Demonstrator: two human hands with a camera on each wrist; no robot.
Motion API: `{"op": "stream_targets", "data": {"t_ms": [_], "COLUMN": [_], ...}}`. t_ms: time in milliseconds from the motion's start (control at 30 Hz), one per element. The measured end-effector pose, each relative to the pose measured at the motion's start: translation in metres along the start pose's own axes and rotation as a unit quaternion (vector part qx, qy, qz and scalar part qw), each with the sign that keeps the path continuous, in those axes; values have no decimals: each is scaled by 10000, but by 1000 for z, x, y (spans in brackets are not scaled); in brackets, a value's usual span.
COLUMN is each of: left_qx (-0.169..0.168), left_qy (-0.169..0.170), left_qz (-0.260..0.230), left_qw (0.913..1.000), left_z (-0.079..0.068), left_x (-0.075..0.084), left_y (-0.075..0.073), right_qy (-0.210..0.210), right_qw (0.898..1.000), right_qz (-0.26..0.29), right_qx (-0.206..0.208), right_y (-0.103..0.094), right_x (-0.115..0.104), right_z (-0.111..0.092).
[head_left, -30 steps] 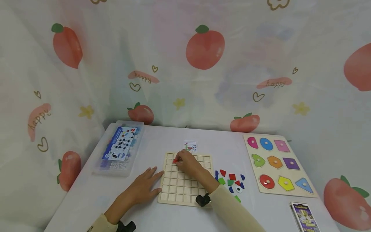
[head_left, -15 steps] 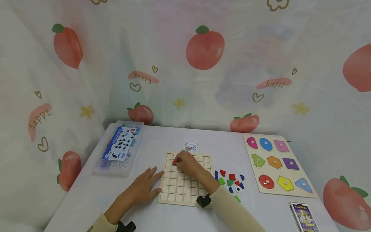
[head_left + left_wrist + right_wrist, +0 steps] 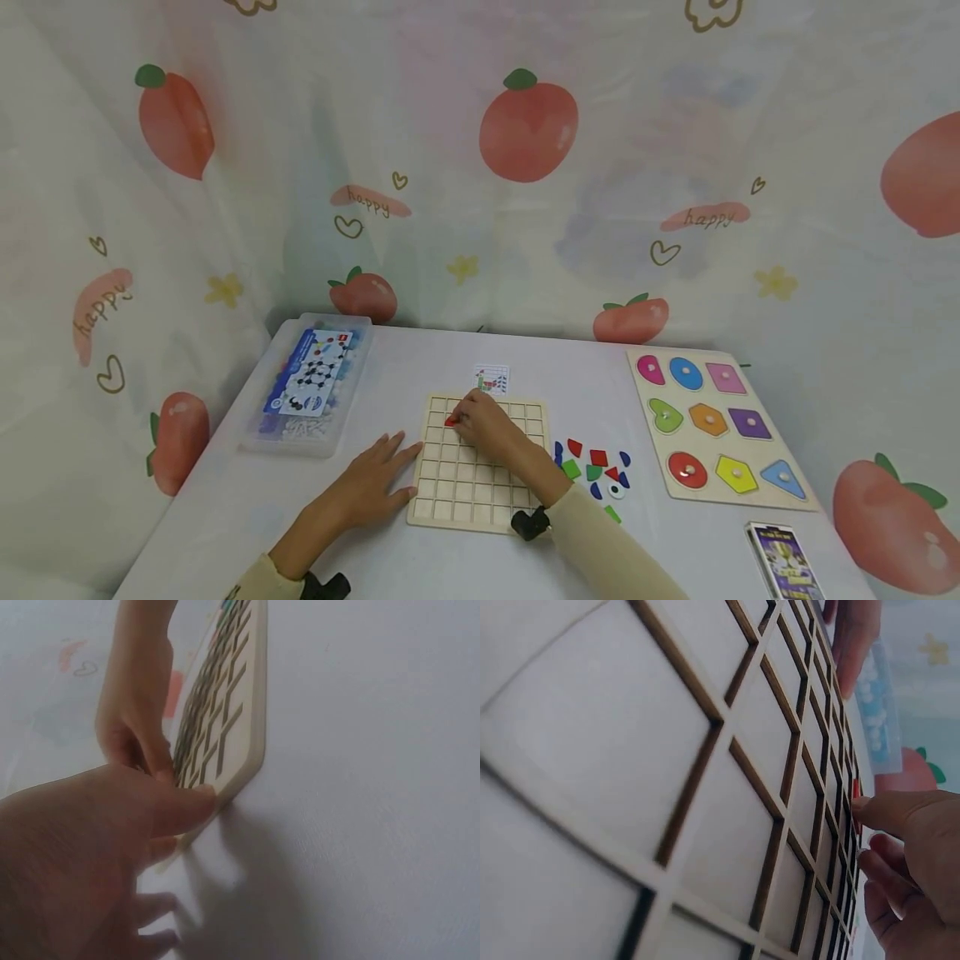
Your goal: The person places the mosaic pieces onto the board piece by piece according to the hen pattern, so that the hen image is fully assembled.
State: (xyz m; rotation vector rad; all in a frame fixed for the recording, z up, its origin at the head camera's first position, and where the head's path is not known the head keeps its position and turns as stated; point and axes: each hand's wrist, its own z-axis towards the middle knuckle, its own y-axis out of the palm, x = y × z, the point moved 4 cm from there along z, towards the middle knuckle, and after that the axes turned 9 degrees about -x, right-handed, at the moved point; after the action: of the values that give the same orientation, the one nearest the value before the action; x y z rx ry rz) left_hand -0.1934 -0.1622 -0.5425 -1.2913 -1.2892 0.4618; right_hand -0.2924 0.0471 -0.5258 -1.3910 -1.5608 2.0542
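Observation:
A square wooden grid board lies in front of the person. Over its upper left cells the right hand pinches a small red tile between thumb and fingers. In the right wrist view the thumb covers part of this red tile, which is right at the grid. Fingers spread, the left hand lies along the board's left edge. Its thumb touches the board's rim in the left wrist view, where the hand fills the lower left. Just beyond the board is a small picture card.
Several loose tiles lie right of the board, among them a red square, a green one and a round eye piece. A clear plastic box stands far left. At right are a knobbed shape puzzle and a boxed card deck.
The red tile has shifted very slightly toward the person in the right hand's pinch. The left hand stays in place by the board.

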Motion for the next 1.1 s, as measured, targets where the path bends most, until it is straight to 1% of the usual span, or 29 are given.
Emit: {"op": "stream_targets", "data": {"t_ms": [67, 100, 167, 300, 433, 600, 767, 867, 967, 1100], "left_qx": [-78, -101, -155, -142, -137, -150, -136, -104, -102, -125], "left_qy": [-81, -128, -206, -229, -237, -219, -170, -127, -144, -192], "left_qz": [-69, -82, -82, -88, -105, -110, -94, -91, -87, -76], "left_qw": [9999, 9998, 9996, 9996, 9996, 9996, 9997, 9998, 9998, 9997], "left_z": [-1, -1, -2, -2, -2, -1, 0, 0, 0, 0], "left_x": [1, 2, 2, 2, 3, 3, 2, 3, 3, 3], "left_y": [-2, -2, -3, -3, -3, -1, -1, -2, -2, 0], "right_qy": [36, 121, 319, 788, 1236, 1832, 2405, 2674, 2879, 3029], "right_qw": [9999, 9996, 9984, 9947, 9901, 9812, 9690, 9622, 9569, 9526], "right_qz": [134, 254, 453, 614, 498, 251, 266, 294, 292, 288], "right_qx": [28, 29, 94, 250, 432, 561, 502, 425, 240, 16], "right_y": [-4, -7, -12, -24, -36, -50, -66, -76, -84, -86], "right_x": [4, 8, 16, 35, 56, 80, 101, 112, 118, 125], "right_z": [-6, -9, -17, -35, -61, -103, -149, -172, -186, -192]}}
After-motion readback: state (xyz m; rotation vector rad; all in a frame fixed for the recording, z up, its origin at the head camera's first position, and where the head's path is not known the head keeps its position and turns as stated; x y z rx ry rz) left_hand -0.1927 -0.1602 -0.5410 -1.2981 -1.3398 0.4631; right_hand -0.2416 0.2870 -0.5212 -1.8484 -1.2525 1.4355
